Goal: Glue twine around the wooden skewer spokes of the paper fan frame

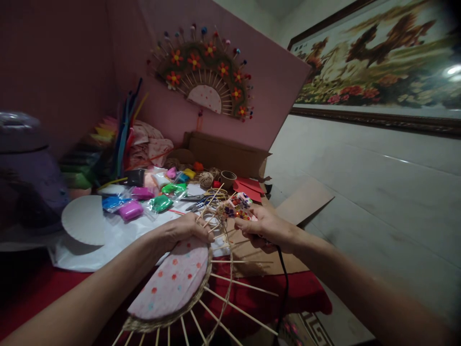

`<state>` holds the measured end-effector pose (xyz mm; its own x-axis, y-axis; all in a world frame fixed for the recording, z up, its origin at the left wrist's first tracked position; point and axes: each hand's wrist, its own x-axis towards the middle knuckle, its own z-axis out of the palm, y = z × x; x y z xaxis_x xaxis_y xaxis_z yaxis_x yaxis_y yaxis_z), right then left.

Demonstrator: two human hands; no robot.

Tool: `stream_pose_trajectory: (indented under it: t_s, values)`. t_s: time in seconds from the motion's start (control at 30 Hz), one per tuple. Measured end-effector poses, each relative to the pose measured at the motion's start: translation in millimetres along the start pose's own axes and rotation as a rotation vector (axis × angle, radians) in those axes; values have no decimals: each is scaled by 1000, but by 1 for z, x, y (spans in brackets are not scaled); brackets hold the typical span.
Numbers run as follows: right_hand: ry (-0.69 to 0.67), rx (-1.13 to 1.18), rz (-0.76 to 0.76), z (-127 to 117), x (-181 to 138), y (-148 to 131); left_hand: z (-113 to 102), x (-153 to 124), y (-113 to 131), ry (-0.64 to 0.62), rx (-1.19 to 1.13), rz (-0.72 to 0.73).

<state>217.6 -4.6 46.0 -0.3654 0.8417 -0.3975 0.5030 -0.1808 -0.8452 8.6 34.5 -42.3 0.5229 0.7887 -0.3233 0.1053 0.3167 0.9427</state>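
Head view: the fan frame (173, 283) is gripped by the closed left hand (180, 230) over the table's (36, 288) near edge; a corded patterned tool (239, 204) is clenched in the right hand (264, 226); the thin skewers (245, 285) could be snagged or snapped, should the black cord (286, 283) be dragged across them.

Pink board (90, 57) behind red-clothed table (36, 288); pale wall (360, 158) right, framed painting (378, 62) above, glare on it; dim light.

Two hands (180, 230) (268, 228), two stick fans (173, 283) (205, 91), one scissors (196, 201), one painting (378, 62)
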Motion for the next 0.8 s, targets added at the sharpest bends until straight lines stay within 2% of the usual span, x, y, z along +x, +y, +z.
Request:
stream_pose_trajectory:
  t_s: [0.5,0.8]
  values:
    - [13,-51,-47,1,0,2,-3,3,-4,-17,2,28]
    - [8,-8,-43,1,1,4,1,-2,2,-17,5,15]
